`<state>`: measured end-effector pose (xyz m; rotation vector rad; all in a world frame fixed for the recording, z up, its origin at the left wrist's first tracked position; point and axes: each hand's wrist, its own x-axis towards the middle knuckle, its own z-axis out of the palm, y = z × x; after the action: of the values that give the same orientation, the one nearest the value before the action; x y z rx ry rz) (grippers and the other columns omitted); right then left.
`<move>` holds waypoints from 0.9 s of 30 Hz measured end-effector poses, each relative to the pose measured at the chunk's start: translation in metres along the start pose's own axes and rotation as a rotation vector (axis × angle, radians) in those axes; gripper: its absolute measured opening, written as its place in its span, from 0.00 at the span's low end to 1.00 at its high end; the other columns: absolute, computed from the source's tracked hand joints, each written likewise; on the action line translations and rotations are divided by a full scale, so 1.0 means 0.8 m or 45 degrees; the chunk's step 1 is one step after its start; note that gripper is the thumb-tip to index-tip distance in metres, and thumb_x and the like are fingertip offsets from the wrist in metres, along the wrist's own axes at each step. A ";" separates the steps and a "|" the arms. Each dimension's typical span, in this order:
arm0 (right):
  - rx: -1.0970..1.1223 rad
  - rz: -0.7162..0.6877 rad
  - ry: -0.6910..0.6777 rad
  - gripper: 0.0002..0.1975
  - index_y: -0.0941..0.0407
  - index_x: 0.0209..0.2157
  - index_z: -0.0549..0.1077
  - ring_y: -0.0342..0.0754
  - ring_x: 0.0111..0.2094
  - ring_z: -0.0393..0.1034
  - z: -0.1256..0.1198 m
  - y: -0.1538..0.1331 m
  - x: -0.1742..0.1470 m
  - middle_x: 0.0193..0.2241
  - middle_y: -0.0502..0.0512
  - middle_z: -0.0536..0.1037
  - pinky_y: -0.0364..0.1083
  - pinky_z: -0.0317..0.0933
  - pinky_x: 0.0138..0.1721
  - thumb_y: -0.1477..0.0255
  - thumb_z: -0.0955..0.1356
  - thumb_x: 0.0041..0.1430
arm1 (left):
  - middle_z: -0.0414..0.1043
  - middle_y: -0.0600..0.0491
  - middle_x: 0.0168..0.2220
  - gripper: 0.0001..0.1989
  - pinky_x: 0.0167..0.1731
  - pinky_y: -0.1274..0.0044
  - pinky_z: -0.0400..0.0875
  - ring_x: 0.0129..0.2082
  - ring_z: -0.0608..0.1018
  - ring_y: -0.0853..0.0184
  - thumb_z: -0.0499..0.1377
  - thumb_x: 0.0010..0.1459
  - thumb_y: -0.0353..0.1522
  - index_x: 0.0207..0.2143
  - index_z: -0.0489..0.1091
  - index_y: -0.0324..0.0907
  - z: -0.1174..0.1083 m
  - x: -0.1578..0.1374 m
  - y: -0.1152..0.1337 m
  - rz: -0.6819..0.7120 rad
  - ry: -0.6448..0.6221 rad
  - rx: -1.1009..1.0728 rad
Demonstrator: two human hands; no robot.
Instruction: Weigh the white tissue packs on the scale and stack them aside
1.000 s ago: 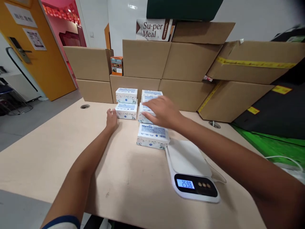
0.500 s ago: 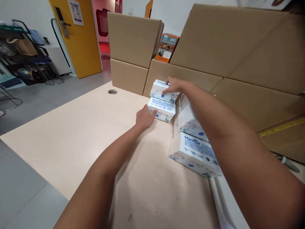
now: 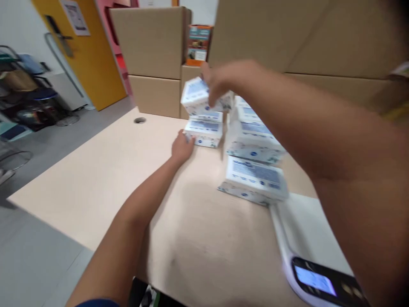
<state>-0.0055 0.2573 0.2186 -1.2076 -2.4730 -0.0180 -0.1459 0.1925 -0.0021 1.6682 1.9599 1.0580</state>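
Blue print covers the top of the raised pack (image 3: 194,89), though it is too blurred for us to read, as is the lettering on the near-right pack (image 3: 255,175). The lit display (image 3: 315,280) on the scale (image 3: 302,226) shows smeared digits, and we cannot make out the words on the small orange-and-teal box (image 3: 198,42) or the door notice (image 3: 76,17).

Of our hands, the right hand (image 3: 220,83) grasps the raised pack, thumb on its near side, holding it tilted above the rear-left pack (image 3: 211,116). Our left hand (image 3: 182,146) touches the left end of the front-left pack (image 3: 204,130); we cannot tell whether it grips.

More white packs (image 3: 255,136) line up to the right, just beyond the near-right pack, which sits against the scale's far left corner. Cardboard boxes (image 3: 150,42) wall off the far side of the tabletop (image 3: 105,179). Our right forearm hides part of the right-hand packs and the scale.
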 end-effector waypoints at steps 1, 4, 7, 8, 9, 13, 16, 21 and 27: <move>-0.111 0.049 -0.064 0.57 0.68 0.72 0.63 0.84 0.69 0.65 -0.035 -0.005 -0.018 0.64 0.73 0.76 0.77 0.57 0.66 0.52 0.81 0.51 | 0.75 0.38 0.67 0.26 0.66 0.60 0.72 0.67 0.77 0.47 0.58 0.74 0.40 0.68 0.60 0.40 0.000 0.003 0.001 -0.003 0.005 -0.012; -0.330 -0.120 -0.022 0.60 0.52 0.79 0.47 0.73 0.72 0.63 -0.137 0.004 -0.102 0.72 0.55 0.69 0.63 0.55 0.70 0.53 0.79 0.55 | 0.73 0.35 0.67 0.25 0.70 0.56 0.69 0.68 0.75 0.44 0.61 0.71 0.36 0.65 0.61 0.36 0.000 0.014 0.003 0.029 0.039 -0.085; -0.428 -0.181 0.327 0.58 0.64 0.77 0.51 0.78 0.74 0.54 -0.201 0.046 -0.229 0.74 0.57 0.64 0.59 0.50 0.67 0.42 0.66 0.58 | 0.65 0.33 0.72 0.30 0.77 0.50 0.56 0.75 0.64 0.38 0.65 0.67 0.38 0.63 0.60 0.34 0.001 0.026 0.003 0.078 0.170 -0.176; -0.366 -0.181 0.366 0.58 0.60 0.78 0.50 0.77 0.74 0.55 -0.210 0.063 -0.278 0.76 0.57 0.61 0.58 0.51 0.68 0.43 0.69 0.57 | 0.61 0.34 0.73 0.32 0.78 0.47 0.51 0.76 0.60 0.36 0.67 0.66 0.41 0.63 0.59 0.35 0.001 0.029 0.003 0.084 0.231 -0.207; -0.253 -0.164 0.304 0.58 0.52 0.79 0.48 0.74 0.76 0.55 -0.210 0.080 -0.327 0.79 0.56 0.55 0.57 0.51 0.71 0.47 0.74 0.57 | 0.60 0.37 0.74 0.35 0.79 0.44 0.47 0.77 0.58 0.35 0.69 0.63 0.45 0.63 0.59 0.39 0.000 0.032 0.002 0.099 0.265 -0.240; -0.058 0.196 0.059 0.68 0.44 0.80 0.51 0.79 0.72 0.64 -0.150 0.114 -0.491 0.76 0.63 0.63 0.74 0.62 0.72 0.61 0.86 0.44 | 0.49 0.46 0.79 0.43 0.80 0.42 0.40 0.80 0.48 0.34 0.66 0.56 0.61 0.63 0.59 0.49 -0.008 0.032 0.015 0.217 0.374 -0.317; -0.005 0.245 -0.148 0.62 0.51 0.78 0.55 0.76 0.67 0.71 -0.083 0.109 -0.551 0.71 0.68 0.71 0.75 0.66 0.69 0.63 0.83 0.47 | 0.43 0.50 0.80 0.39 0.81 0.46 0.44 0.81 0.48 0.39 0.61 0.62 0.60 0.66 0.58 0.52 -0.016 0.003 0.057 0.624 0.484 -0.316; 0.084 0.203 -0.151 0.45 0.49 0.74 0.64 0.71 0.73 0.64 -0.037 0.111 -0.572 0.72 0.66 0.71 0.77 0.54 0.74 0.55 0.78 0.60 | 0.64 0.44 0.67 0.36 0.67 0.51 0.76 0.67 0.74 0.47 0.58 0.66 0.59 0.68 0.60 0.52 0.005 -0.153 0.135 1.081 0.276 -0.497; 0.297 0.234 0.441 0.44 0.39 0.77 0.50 0.67 0.81 0.47 0.010 0.121 -0.593 0.81 0.64 0.46 0.73 0.57 0.74 0.44 0.69 0.68 | 0.30 0.55 0.84 0.48 0.78 0.43 0.53 0.83 0.45 0.45 0.60 0.73 0.45 0.80 0.28 0.68 0.055 -0.314 0.136 0.727 -1.004 -0.698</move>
<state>0.3287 -0.0392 0.0315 -1.2102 -1.9997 0.1002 0.0192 -0.0299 -0.0004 1.9214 0.6489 0.7993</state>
